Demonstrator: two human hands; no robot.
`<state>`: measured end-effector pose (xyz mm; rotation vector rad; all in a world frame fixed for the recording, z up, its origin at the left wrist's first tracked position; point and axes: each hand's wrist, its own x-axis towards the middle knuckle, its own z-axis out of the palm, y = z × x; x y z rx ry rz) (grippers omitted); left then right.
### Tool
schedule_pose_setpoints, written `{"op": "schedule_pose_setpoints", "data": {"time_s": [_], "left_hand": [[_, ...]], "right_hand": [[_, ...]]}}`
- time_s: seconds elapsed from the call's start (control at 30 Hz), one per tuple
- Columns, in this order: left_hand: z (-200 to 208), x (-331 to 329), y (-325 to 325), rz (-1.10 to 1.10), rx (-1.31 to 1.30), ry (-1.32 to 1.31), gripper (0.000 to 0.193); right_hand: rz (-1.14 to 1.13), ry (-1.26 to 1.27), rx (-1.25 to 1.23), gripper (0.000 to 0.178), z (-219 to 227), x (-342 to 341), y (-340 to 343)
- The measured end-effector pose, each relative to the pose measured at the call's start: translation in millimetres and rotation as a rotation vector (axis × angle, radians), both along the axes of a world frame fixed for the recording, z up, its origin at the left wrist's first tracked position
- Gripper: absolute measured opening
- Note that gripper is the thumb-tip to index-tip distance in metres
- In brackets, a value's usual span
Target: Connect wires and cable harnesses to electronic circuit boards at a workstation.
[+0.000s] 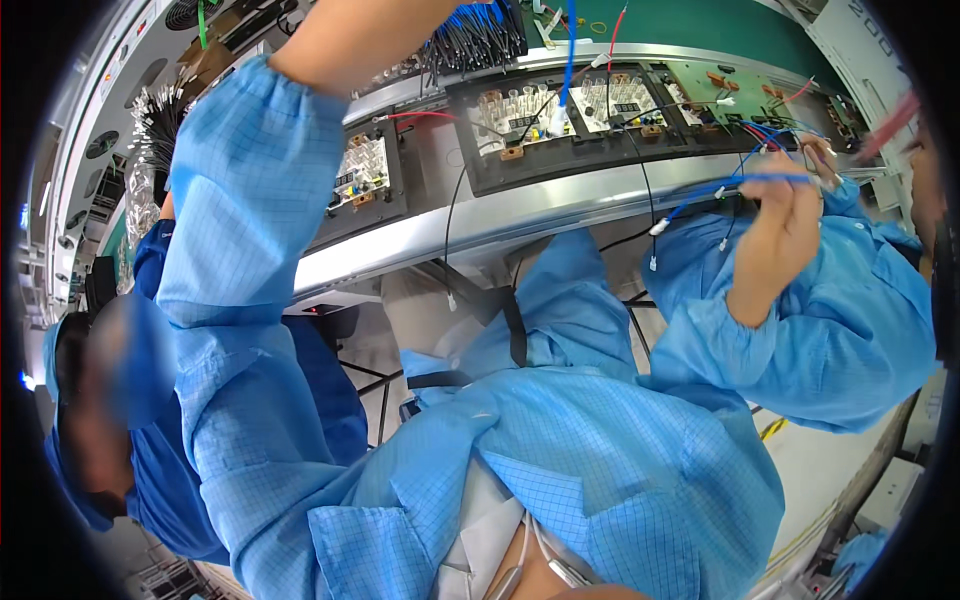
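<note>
My left arm, in a blue checked sleeve, reaches up across the bench. Its bare forearm leaves by the top edge, so my left hand is out of sight. Nearest to that forearm is a bundle of black-tipped cables. My right hand does not show either; only the blue coat on my right side is visible. A blue cable runs from the top edge down to a white connector at a circuit board. Whether a hand holds its upper end is hidden.
Right of me, a co-worker's hand holds blue cables, with the other hand close by. Another person in dark blue sits at left. Boards in black trays line the metal bench edge; thin black wires hang over it.
</note>
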<state>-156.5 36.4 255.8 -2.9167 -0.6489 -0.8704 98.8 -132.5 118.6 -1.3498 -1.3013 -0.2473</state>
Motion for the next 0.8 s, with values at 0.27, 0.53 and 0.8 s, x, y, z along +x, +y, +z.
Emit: {"op": "schedule_pose_setpoints", "data": {"time_s": [0.27,0.53,0.8], "left_hand": [[-51.9,6.3,62.3,-0.136,-0.340,0.256,0.021],[-103.4,13.8,96.4,0.001,-0.623,0.315,0.025],[-118.5,7.1,86.5,0.092,-0.784,0.194,0.027]], "right_hand": [[0.970,0.844,-0.047,0.029,-40.4,-8.2,7.7],[1.800,0.744,-0.550,0.010,-78.6,-23.9,20.9],[1.934,0.310,-0.390,0.007,-63.4,1.8,43.5]]}}
